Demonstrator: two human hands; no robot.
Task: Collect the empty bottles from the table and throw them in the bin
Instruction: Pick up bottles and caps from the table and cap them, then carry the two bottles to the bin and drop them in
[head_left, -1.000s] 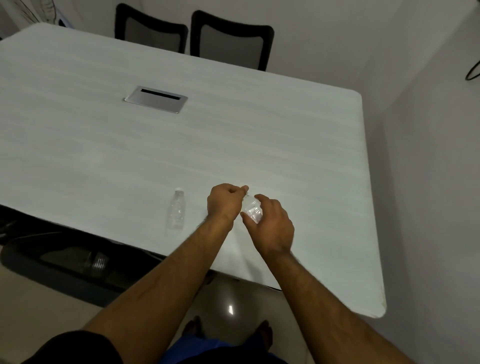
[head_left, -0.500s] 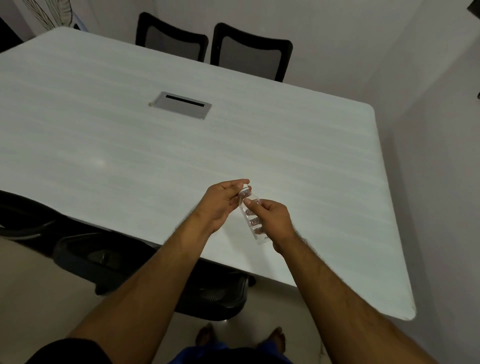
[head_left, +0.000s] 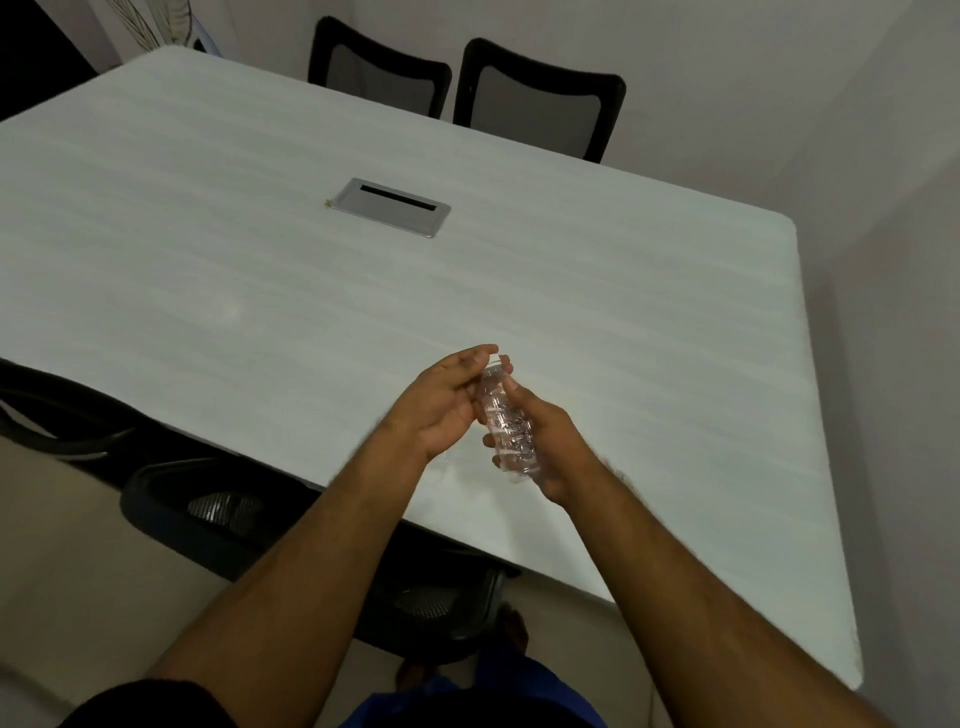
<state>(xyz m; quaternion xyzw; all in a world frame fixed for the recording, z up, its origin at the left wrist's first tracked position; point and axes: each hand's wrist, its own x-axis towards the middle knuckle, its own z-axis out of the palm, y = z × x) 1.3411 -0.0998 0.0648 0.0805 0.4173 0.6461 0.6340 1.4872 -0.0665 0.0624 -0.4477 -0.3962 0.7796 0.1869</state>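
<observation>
The table (head_left: 311, 291) fills most of your view and, as far as it shows, carries no bottles, only a metal cable hatch (head_left: 390, 207) near its middle. Two chairs (head_left: 537, 98) stand at the far edge, and others are tucked under the near edge. No bin is in sight. Your right hand (head_left: 545, 447) is wrapped around a clear, empty bottle (head_left: 506, 426), held tilted above the near part of the table. Your left hand (head_left: 447, 400) has its fingertips closed at the bottle's cap end. So one bottle is collected but nothing visibly binned yet; carrying it to the bin is probably what remains.
</observation>
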